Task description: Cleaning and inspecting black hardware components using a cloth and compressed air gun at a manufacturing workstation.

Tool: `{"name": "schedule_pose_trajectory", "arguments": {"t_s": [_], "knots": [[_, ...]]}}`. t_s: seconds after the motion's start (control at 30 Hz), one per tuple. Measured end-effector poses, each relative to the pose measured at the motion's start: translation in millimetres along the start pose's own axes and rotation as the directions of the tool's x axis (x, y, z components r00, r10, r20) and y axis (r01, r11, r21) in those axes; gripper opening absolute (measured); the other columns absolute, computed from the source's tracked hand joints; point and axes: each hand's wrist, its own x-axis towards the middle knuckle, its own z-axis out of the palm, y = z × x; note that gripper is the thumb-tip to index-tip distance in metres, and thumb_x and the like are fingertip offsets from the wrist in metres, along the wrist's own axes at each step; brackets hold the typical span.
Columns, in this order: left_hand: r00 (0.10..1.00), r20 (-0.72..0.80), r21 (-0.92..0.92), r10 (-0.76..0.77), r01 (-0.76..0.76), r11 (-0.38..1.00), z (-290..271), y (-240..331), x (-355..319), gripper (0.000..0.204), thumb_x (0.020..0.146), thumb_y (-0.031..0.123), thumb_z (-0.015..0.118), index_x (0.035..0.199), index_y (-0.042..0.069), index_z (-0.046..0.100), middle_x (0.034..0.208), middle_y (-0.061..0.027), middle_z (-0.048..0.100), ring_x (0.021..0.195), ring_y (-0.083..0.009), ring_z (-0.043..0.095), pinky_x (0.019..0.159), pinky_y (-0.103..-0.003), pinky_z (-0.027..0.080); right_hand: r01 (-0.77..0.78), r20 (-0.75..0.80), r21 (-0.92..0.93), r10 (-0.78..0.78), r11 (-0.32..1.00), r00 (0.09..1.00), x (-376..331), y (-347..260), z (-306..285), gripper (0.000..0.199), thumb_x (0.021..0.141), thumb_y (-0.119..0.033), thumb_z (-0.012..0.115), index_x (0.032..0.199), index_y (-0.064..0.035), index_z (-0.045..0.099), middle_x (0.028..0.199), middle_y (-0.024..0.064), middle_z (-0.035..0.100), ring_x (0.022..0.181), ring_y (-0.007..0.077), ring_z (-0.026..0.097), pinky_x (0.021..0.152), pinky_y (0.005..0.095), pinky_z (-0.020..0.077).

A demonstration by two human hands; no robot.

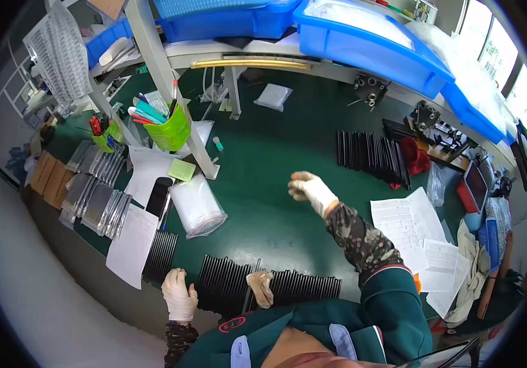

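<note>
Two gloved hands: left hand (179, 295) touches ribbed black strips (226, 283), right hand (310, 189) raised.

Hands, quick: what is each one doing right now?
Left hand: gloved, resting at the left end of the row of black strips, holding nothing visible.
Right hand: gloved, raised above the green table, loosely curled, empty.

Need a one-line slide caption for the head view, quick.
Gloved left hand rests beside a row of black strips on the green table; gloved right hand is raised over it, empty.
</note>
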Motion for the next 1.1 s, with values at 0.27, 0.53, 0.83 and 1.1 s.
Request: {"name": "schedule_pose_trajectory", "arguments": {"t_s": [0.27, 0.53, 0.83, 1.1], "knots": [[0.981, 0.022, -0.007, -0.195, 0.195, 0.981, 20, -49, -25, 0.038, 0.076, 0.0, 0.06, 0.113, -0.001, 0.053, 0.112, -0.0183, 0.057, 0.105, -0.0384, 0.052, 0.09, -0.046, 0.043, 0.201, 0.035, -0.94, -0.507, 0.277, 0.861, -217, 106, -40, 0.03, 0.076, -0.012, 0.068, 0.104, -0.0078, 0.061, 0.095, 0.0106, 0.065, 0.088, 0.0305, 0.061, 0.079, 0.0403, 0.0509], [0.975, 0.128, -0.096, 0.181, -0.169, 0.981, 51, -63, -24, 0.034, 0.081, 0.003, 0.059, 0.114, 0.002, 0.053, 0.112, -0.0146, 0.056, 0.1, -0.0347, 0.054, 0.087, -0.043, 0.046, 0.048, -0.035, -0.975, -0.359, 0.219, 0.933, -316, 167, -20, 0.065, 0.074, -0.019, 0.067, 0.132, -0.0022, 0.042, 0.137, 0.0233, 0.038, 0.126, 0.0409, 0.039, 0.102, 0.0479, 0.0338], [0.98, 0.066, -0.1, 0.186, -0.179, 0.979, 67, -88, -39, 0.051, 0.095, 0.046, 0.046, 0.117, 0.001, 0.053, 0.114, -0.0179, 0.052, 0.106, -0.0357, 0.047, 0.092, -0.044, 0.038, -0.002, -0.12, -0.97, -0.468, 0.245, 0.876, -330, 241, -8, 0.065, 0.094, -0.041, 0.043, 0.146, -0.0057, 0.027, 0.144, 0.0245, 0.031, 0.131, 0.0435, 0.034, 0.107, 0.0514, 0.0279], [0.942, -0.164, -0.113, 0.291, -0.311, 0.944, 79, -105, -36, 0.059, 0.098, 0.052, 0.034, 0.107, 0.0, 0.06, 0.106, -0.0156, 0.058, 0.102, -0.0317, 0.053, 0.09, -0.041, 0.041, -0.009, -0.12, -0.983, -0.609, 0.183, 0.784, -324, 241, -1, 0.057, 0.082, -0.029, 0.054, 0.131, 0.0003, 0.046, 0.133, 0.0243, 0.046, 0.123, 0.0423, 0.044, 0.105, 0.0506, 0.0321]]}}
